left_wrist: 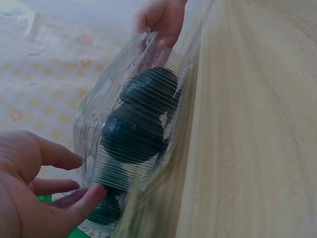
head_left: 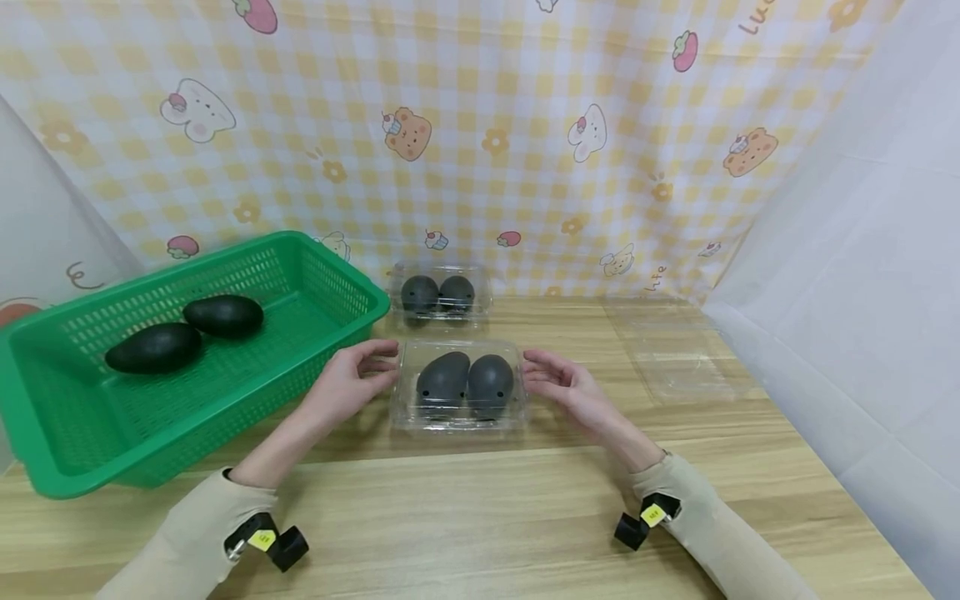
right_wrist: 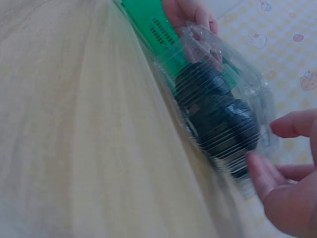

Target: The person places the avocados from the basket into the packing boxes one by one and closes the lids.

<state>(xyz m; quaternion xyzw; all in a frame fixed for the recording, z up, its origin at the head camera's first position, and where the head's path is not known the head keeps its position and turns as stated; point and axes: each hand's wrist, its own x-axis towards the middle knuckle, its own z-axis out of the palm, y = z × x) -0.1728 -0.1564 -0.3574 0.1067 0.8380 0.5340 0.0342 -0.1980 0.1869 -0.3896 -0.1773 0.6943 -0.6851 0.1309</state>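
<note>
The clear box (head_left: 459, 423) sits between left hand (head_left: 354, 380) and right hand (head_left: 567, 388), both relaxed and unclenched.

One basket (head_left: 300, 327) stands at the left of the frame, with two dark fruits (head_left: 225, 317) in it. Two clear boxes (head_left: 459, 423) are in the middle, and two fruits show in each. That makes six fruits. There are two hands (head_left: 351, 382).
</note>
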